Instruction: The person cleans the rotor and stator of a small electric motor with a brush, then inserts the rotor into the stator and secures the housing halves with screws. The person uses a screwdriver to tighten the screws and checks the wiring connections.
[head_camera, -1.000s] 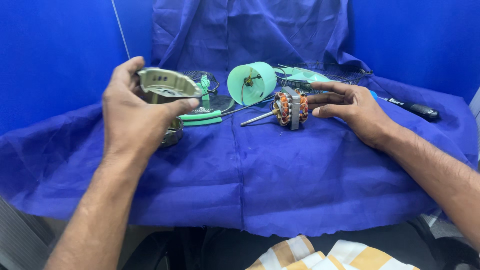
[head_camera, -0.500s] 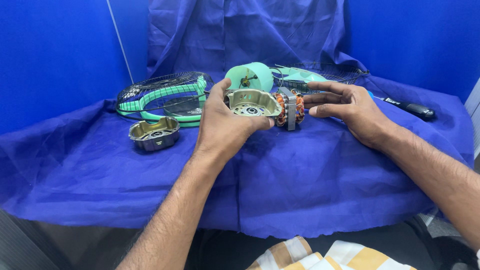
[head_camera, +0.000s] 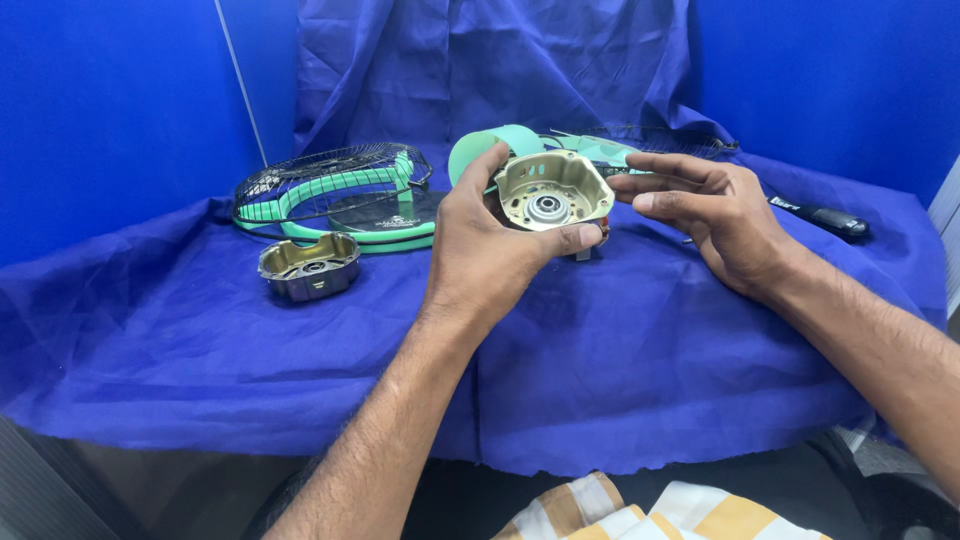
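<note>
On the blue-draped tabletop (head_camera: 200, 360), at left, lies a wire fan guard (head_camera: 330, 190) with a second motor end cover (head_camera: 308, 267) in front of it. Centre: the left hand (head_camera: 490, 250) grips the brass-coloured motor end cover (head_camera: 552, 190), raised, bearing seat facing the viewer. The right hand (head_camera: 715, 215) hovers just beside it, fingers spread, holding nothing. Recommended: keep the cover square and support its rim evenly. A screwdriver (head_camera: 825, 218) lies far right.
</note>
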